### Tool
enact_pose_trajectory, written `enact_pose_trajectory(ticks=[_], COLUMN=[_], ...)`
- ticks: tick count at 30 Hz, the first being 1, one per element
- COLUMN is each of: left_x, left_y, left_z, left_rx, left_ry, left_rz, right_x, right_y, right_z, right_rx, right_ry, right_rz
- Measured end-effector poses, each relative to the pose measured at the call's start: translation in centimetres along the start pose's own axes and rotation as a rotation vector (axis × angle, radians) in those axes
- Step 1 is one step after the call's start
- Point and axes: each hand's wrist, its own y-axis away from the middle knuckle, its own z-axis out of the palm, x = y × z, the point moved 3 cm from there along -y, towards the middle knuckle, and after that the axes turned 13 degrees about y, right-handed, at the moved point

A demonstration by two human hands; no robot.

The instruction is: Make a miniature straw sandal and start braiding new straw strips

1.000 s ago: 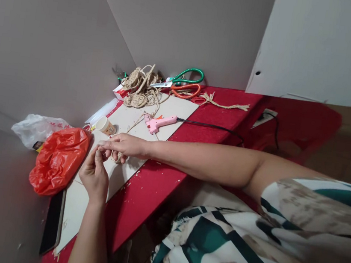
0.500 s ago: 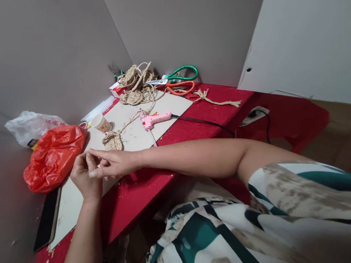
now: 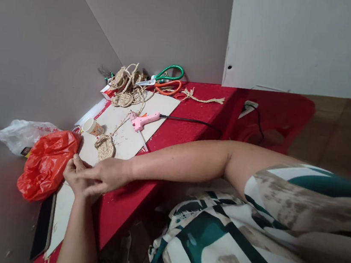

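Both arms meet, right hand across left hand.

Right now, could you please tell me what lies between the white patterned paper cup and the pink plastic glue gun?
In the head view, a thin tan rope strand crosses the flat white board between paper cup and glue gun.

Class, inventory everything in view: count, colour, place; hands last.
rope pile: 1, tan, back corner
scissors: 1 pair, green-orange handles, beside rope pile
glue gun: 1, pink, on boards
rope coil: 1, tan, on boards
paper cup: 1, white-brown, near coil
orange bag, white bag: 1 each, left
dark slab: 1, black, lower left
boards: count unclear, pale, on table
table: 1, red, centre
likely stool: 1, red, right
left hand, right hand: 1 each, bare, overlapping
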Motion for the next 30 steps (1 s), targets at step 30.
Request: enact_pose_trajectory(ticks=[30], left_x=[-2.9], left_y=[-1.8], left_z=[4.5], left_rx=[-0.153], left_ry=[-0.090], left_rz=[-0.132], right_x=[8.1], right_y=[-1.8], right_z=[-4.0], right_rx=[-0.135], right_ry=[0.360], right_rz=[0.549])
